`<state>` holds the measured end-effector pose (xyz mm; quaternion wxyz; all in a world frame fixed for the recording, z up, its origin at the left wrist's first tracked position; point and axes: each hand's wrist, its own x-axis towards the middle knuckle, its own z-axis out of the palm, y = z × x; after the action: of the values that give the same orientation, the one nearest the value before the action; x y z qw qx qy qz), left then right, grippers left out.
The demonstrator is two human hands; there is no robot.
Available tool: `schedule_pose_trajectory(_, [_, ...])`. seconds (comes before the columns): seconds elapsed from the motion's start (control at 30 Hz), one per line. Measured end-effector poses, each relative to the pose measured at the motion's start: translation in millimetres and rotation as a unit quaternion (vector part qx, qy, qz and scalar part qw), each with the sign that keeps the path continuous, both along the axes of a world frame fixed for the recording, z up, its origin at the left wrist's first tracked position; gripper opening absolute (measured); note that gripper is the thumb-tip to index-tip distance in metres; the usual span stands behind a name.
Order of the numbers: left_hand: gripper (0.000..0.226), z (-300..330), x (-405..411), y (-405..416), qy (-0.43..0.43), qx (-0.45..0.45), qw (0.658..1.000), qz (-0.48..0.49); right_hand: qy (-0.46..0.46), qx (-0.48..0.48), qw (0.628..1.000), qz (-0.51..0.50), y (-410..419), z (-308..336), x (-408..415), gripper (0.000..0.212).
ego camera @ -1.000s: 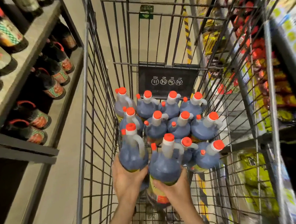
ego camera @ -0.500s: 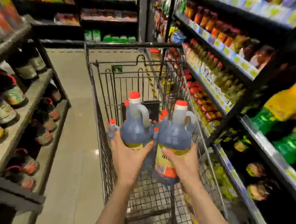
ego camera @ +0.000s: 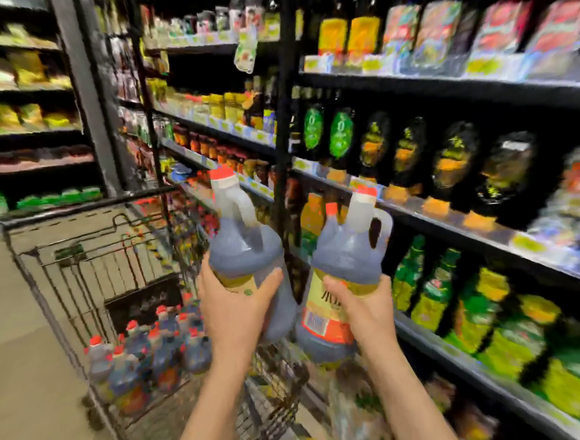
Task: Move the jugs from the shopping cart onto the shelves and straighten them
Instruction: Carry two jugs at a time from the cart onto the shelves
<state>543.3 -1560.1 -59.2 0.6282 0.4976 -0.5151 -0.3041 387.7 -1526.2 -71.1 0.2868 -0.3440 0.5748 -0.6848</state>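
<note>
Now each hand grips a jug, left hand [ego camera: 234, 308] fingers wrapped on one jug [ego camera: 246, 253], right hand [ego camera: 360, 309] clamped on another [ego camera: 345, 267], above the cart [ego camera: 89, 268].

Two jugs [ego camera: 245, 243] in raised hands [ego camera: 235, 309]

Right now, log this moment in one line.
left hand: jug | right hand: jug | more in cart

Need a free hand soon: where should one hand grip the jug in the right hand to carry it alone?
Probably the loop handle below the neck of the right-hand jug, from its right side. The loop faces right, open and unobstructed, while the right hand only cups the wide label band.
</note>
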Motion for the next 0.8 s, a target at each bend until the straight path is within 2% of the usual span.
schedule_pose_trajectory(0.2, [0.087,30.4,-101.4,72.0,0.011,-0.023,0.986,-0.168,-0.007,-0.031,0.987,-0.155,118.8,28.6,-88.9,0.099])
schedule_pose_trajectory(0.37, [0.098,31.6,-191.6,163.4,-0.005,-0.010,0.946,-0.324,0.012,-0.022,0.959,-0.284,244.2,31.5,-153.6,0.096])
schedule_pose_trajectory(0.5, [0.089,23.3,-250.7,256.4,0.004,0.002,0.910,-0.414,0.003,-0.017,0.933,-0.359,358.0,22.2,-194.7,0.092])
schedule_pose_trajectory(0.6, [0.098,11.2,-291.9,331.4,0.001,0.024,0.883,-0.469,0.002,0.001,0.914,-0.407,444.5,14.5,-219.4,0.092])
schedule_pose_trajectory(0.7, [0.090,-2.8,-330.0,405.5,-0.017,0.042,0.855,-0.517,-0.011,0.025,0.894,-0.448,528.0,4.3,-242.1,0.076])
schedule_pose_trajectory(0.8, [0.079,-16.2,-365.6,474.8,-0.034,0.046,0.834,-0.549,-0.001,0.044,0.869,-0.492,603.9,-3.4,-263.2,0.077])
